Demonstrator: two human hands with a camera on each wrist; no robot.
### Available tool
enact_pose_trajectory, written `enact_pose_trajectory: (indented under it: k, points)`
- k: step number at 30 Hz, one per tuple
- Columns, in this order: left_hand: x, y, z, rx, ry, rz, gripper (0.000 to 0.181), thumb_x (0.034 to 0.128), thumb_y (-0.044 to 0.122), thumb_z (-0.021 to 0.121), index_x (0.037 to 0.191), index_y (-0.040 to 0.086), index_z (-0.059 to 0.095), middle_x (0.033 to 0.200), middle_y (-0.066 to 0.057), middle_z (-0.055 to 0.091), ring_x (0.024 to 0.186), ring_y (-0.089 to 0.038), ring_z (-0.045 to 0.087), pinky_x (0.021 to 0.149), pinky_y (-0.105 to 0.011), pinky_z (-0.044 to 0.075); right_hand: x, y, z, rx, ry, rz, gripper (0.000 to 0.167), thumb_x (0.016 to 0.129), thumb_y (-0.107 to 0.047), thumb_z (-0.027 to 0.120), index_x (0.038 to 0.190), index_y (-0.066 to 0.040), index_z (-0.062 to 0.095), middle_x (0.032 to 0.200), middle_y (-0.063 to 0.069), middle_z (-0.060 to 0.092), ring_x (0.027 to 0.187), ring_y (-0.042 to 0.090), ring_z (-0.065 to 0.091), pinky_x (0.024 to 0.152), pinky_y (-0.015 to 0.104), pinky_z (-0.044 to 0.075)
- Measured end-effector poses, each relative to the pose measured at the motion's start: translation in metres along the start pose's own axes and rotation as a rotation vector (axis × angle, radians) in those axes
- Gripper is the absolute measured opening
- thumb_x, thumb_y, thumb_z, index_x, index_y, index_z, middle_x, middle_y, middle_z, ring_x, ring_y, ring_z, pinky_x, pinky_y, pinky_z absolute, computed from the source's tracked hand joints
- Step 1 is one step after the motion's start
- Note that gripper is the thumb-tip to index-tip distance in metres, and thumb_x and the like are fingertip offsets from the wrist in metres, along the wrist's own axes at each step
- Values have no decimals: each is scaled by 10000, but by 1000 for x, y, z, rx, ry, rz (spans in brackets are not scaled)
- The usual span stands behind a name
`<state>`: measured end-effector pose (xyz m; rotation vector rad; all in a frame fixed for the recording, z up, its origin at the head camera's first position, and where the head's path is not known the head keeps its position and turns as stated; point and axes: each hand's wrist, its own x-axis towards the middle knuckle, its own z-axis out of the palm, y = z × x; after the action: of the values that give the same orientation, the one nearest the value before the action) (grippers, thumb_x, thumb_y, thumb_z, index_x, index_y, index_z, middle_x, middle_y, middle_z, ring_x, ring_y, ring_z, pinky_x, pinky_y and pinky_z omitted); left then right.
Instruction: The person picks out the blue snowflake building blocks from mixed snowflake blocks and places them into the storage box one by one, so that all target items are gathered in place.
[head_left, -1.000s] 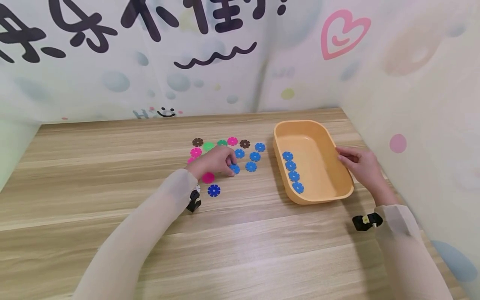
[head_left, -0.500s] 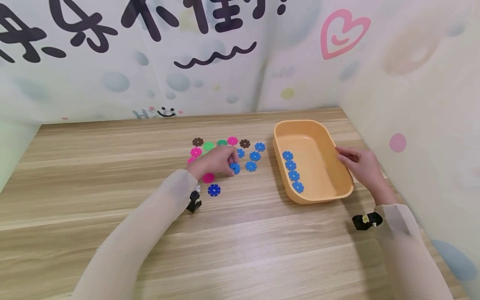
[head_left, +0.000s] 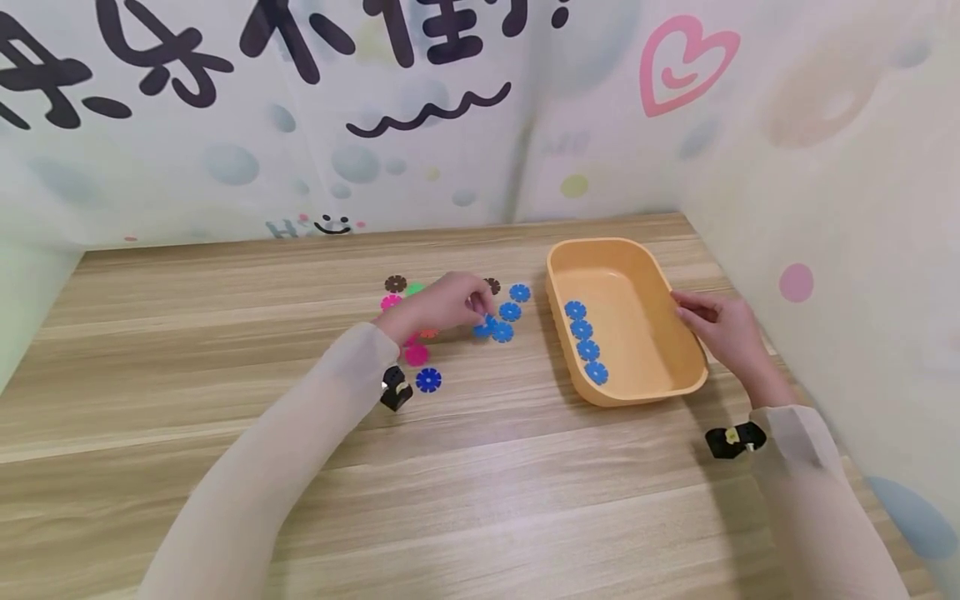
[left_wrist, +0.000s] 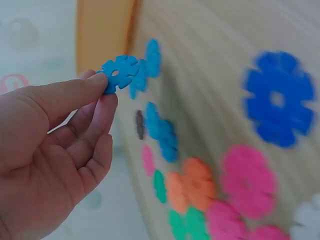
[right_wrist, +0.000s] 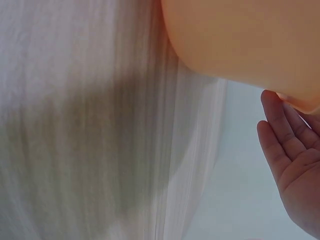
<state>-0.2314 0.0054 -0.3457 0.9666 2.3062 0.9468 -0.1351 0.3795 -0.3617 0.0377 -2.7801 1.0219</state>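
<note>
My left hand [head_left: 447, 301] pinches a blue notched plastic disc [left_wrist: 120, 73] between thumb and fingertips, raised above the table in the left wrist view. Below it on the wood lie further blue discs [head_left: 510, 312]. My right hand [head_left: 723, 331] grips the right rim of an orange plastic basin [head_left: 648, 367] with thumb and fingers; from the right wrist camera only part of that hand shows beside the basin's outer wall. Inside the basin, several blue discs [head_left: 581, 330] lie in a row along its left side.
Pink discs [left_wrist: 248, 181], orange discs [left_wrist: 199, 183] and green discs [left_wrist: 195, 223] lie around the left forearm, partly covered by it. A dark blue disc [head_left: 428, 380] lies nearer the front. Printed walls [head_left: 420, 175] border the table behind and at right.
My left hand has lifted a blue disc and shifted slightly right and toward the back. The right hand and the basin have stayed in place.
</note>
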Motion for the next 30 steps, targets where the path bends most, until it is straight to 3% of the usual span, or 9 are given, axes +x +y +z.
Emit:
enact_pose_trajectory:
  k: [6,16,22,30]
  points:
    - [22,23,-5,-53,38,98,136,836,-38,610,971,-24,616,948,-102,611,882,-182,560,790,-226,463,-2,-2,-2,17,-14,1,316,896,-107,585,1159,68,590,1106,262,588,826,-143,497,666,37,417]
    - [65,49,8,-116,112,150,118,853,-5,606,968,4,627,932,-70,604,868,-153,552,763,-177,454,-2,-1,-1,9,-3,6,301,888,-87,591,1154,56,600,1100,254,594,816,-139,508,659,40,420]
    - [84,59,17,-26,129,135,128,841,-3,619,964,-10,654,901,-78,616,832,-150,552,723,-160,447,-1,0,-2,9,-12,-14,300,891,-72,584,1155,69,592,1105,262,588,818,-156,489,661,35,415]
    - [105,65,22,147,93,125,130,837,14,618,956,6,669,875,-65,618,806,-137,532,717,-173,420,1,1,0,7,3,-14,292,883,-76,596,1143,58,606,1092,250,600,821,-138,507,660,41,421]
